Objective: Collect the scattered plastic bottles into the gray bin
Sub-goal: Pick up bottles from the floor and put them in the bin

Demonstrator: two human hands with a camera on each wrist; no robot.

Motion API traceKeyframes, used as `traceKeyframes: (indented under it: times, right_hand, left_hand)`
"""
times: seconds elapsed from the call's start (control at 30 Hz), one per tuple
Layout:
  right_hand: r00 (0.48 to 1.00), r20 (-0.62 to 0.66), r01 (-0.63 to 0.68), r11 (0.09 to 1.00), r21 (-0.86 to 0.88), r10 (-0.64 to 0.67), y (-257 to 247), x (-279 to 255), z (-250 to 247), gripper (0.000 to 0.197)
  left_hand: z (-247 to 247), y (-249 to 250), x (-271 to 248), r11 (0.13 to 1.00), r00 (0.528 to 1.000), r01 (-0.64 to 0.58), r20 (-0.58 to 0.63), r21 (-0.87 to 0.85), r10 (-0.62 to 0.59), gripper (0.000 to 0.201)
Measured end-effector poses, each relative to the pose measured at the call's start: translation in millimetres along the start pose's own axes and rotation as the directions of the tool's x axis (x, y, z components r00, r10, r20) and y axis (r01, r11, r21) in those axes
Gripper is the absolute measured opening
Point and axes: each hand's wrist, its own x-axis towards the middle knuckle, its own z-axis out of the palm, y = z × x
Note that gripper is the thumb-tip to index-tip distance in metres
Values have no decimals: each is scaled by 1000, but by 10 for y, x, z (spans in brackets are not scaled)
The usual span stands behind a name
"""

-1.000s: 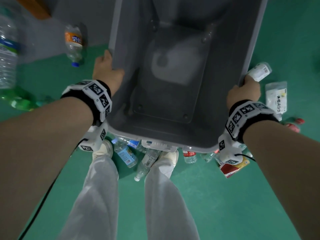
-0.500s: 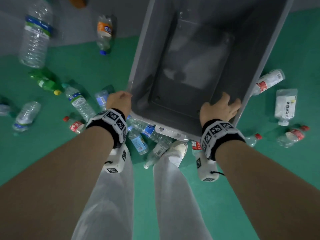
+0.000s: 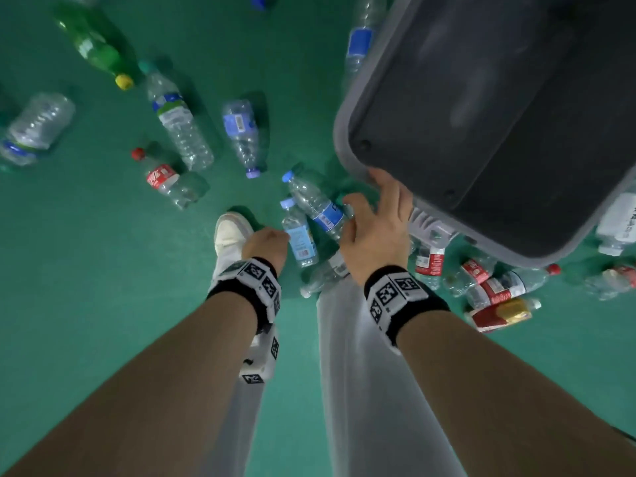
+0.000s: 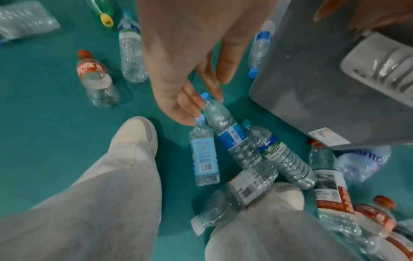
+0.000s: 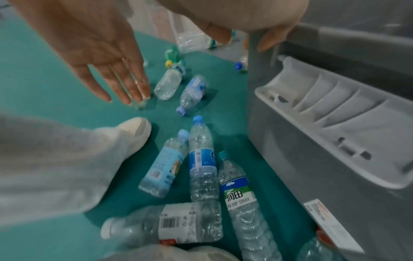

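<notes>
The gray bin (image 3: 481, 132) is empty and sits tilted at the upper right; its wall (image 4: 312, 88) (image 5: 290, 159) rises beside a heap of bottles. My right hand (image 3: 375, 208) (image 5: 245, 35) hooks its fingers over the bin's near corner rim, thumb spread away. My left hand (image 3: 272, 242) (image 4: 201, 98) (image 5: 125, 91) hangs free with relaxed straight fingers, holding nothing, just above the caps of a light-blue-label bottle (image 3: 299, 239) (image 4: 204, 155) (image 5: 164, 166) and a dark-blue-label bottle (image 3: 320, 208) (image 4: 232, 136) (image 5: 202, 162). A green-and-blue-label bottle (image 4: 279, 151) (image 5: 239, 190) lies against them.
Green floor with several scattered bottles: a red-label one (image 3: 161, 175), a long clear one (image 3: 179, 122), a green one (image 3: 96, 46), a crushed one (image 3: 34, 129), red-label ones at the right (image 3: 492, 287). My white shoe (image 3: 230, 235) stands by the heap; a white-label bottle (image 5: 174, 222) lies at my other foot.
The bin has shifted right in view. My left hand has let go of its rim and dropped toward the bottles. My right hand now holds the near corner alone.
</notes>
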Motion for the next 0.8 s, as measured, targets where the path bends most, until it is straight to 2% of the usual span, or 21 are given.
traceKeyframes:
  times: [0.1, 0.2, 0.27, 0.33, 0.4, 0.5, 0.6, 0.7, 0.8]
  right_hand:
    - [985, -42, 163, 985, -57, -166, 48, 0, 330, 20]
    - [937, -82, 329, 937, -115, -339, 92, -3, 629, 20]
    - [919, 7, 393, 913, -109, -395, 125, -25, 782, 29]
    - [899, 175, 422, 902, -90, -403, 182, -35, 922, 30]
    - [891, 338, 347, 935, -71, -305, 223, -4, 1040, 36]
    - [863, 506, 72, 989, -128, 3, 304, 117, 1276, 46]
    - [836, 501, -119, 965, -235, 225, 400, 260, 1520, 53]
    - [805, 514, -185, 949, -257, 296, 458, 381, 1791, 60]
    - [768, 535, -273, 935, -225, 352, 495, 440, 1999, 78]
  left_hand:
    - [86, -191, 207, 1000, 1000, 2, 22, 3, -3, 31]
    - [187, -367, 423, 999, 999, 39, 31, -7, -39, 31]
    - [266, -444, 534, 998, 998, 57, 39, 2, -57, 32]
    - [343, -501, 644, 997, 996, 71, 58, 12, -71, 31]
    - [408, -539, 734, 993, 991, 114, 64, 0, -114, 34]
    - [509, -616, 926, 986, 985, 167, 44, -4, -167, 45]
    - [576, -580, 1076, 975, 975, 220, 48, -36, -218, 62]
    - [682, -582, 1331, 973, 970, 225, 101, -51, -219, 66]
    - [783, -592, 1533, 972, 970, 221, 120, -79, -211, 64]
